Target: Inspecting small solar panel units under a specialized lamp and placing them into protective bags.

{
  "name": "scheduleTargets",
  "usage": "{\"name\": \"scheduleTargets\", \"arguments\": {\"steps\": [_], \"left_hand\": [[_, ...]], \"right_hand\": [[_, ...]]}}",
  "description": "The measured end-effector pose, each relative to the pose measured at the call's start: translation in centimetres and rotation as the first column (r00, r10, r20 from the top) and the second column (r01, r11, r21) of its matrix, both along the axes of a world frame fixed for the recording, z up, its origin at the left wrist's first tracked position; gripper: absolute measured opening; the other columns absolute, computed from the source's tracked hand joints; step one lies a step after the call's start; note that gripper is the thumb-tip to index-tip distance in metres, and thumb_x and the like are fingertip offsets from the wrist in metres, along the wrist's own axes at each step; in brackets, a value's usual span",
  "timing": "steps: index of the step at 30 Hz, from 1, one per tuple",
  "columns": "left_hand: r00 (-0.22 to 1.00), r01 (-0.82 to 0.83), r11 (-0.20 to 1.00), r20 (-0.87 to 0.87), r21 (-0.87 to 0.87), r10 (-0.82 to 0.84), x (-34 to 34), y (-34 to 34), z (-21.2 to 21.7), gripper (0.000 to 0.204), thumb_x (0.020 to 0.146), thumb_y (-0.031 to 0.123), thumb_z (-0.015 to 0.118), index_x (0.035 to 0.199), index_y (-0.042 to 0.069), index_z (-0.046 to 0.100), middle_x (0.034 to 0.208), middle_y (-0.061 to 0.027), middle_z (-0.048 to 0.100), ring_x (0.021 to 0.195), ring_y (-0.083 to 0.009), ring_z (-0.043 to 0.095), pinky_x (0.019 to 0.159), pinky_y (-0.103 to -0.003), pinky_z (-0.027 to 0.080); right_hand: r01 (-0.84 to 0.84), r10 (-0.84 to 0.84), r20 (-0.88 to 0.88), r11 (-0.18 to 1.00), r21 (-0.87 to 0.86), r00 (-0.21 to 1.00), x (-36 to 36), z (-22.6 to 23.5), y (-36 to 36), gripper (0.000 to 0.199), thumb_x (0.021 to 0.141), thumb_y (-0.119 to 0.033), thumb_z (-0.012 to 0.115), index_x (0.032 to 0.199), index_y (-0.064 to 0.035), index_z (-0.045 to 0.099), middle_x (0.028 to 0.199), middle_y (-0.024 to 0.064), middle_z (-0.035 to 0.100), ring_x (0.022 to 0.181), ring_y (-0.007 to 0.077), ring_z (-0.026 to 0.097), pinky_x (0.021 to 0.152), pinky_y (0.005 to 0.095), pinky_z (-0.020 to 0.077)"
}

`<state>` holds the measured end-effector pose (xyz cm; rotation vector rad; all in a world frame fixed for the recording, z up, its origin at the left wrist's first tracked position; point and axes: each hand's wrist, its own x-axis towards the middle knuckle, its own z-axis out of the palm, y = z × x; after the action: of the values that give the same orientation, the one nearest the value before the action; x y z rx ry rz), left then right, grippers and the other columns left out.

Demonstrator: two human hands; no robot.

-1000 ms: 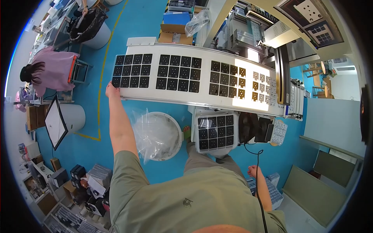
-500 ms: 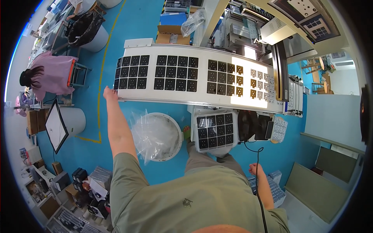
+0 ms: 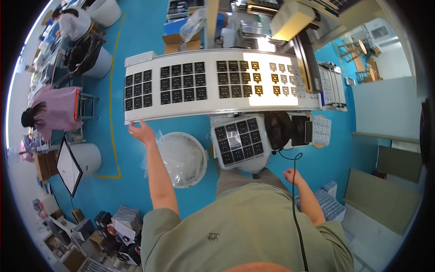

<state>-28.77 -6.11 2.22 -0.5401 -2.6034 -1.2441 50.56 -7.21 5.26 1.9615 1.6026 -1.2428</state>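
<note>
Left hand is stretched out to the near left corner of the long white conveyor table, fingers bent loosely and touching the table's front edge, nothing in the grip. Right hand hangs low beside the person's hip, fingers curled in; too small to tell if it holds anything, though a thin black cable runs down just past it. The table carries four groups of square parts in rows: three groups of black square parts on the left and middle, then gold-coloured parts under a bright patch of light toward the right end. The group nearest the left hand sits just above it on the belt, apart from the fingers. Below the table, straight ahead of the person, a pale tray of black square parts sits tilted, with a clear bag lying on its middle. Left of that tray, between it and the left forearm, is a round white bin lined with clear plastic. Right of the tray is a black device with the cable leading from it. Another person in a pink top sits well apart at the far left, near a white drum. Cardboard boxes lie beyond the table on the blue floor.
</note>
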Motion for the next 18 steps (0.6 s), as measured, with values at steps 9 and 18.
{"name": "scheduleTargets", "arguments": {"steps": [9,18], "left_hand": [[0.536,0.569,0.773,0.586,0.281,-0.607,36.1,-1.8,4.8,0.017,0.095,0.015,0.065,0.103,0.001,0.065,0.088,-0.0114,0.069,0.078,-0.0228,0.066,0.070,-0.036,0.051],[0.504,0.845,0.445,0.721,-0.298,-0.476,43.9,-10.1,-1.4,0.042,0.095,0.038,0.060,0.083,0.000,0.072,0.080,-0.0194,0.071,0.077,-0.0304,0.071,0.072,-0.042,0.053]], "right_hand": [[-0.267,0.293,-0.242,0.954,0.134,0.925,-2.4,-1.5,2.1,0.033,0.091,-0.031,0.064,0.095,0.0012,0.071,0.079,0.0146,0.072,0.074,0.0260,0.070,0.070,0.0399,0.0543],[0.144,-0.173,-0.119,0.965,-0.221,0.978,13.0,-6.2,7.0,0.037,0.093,-0.037,0.064,0.091,-0.0003,0.070,0.081,0.0159,0.071,0.065,0.0263,0.067,0.059,0.0404,0.0553]]}}
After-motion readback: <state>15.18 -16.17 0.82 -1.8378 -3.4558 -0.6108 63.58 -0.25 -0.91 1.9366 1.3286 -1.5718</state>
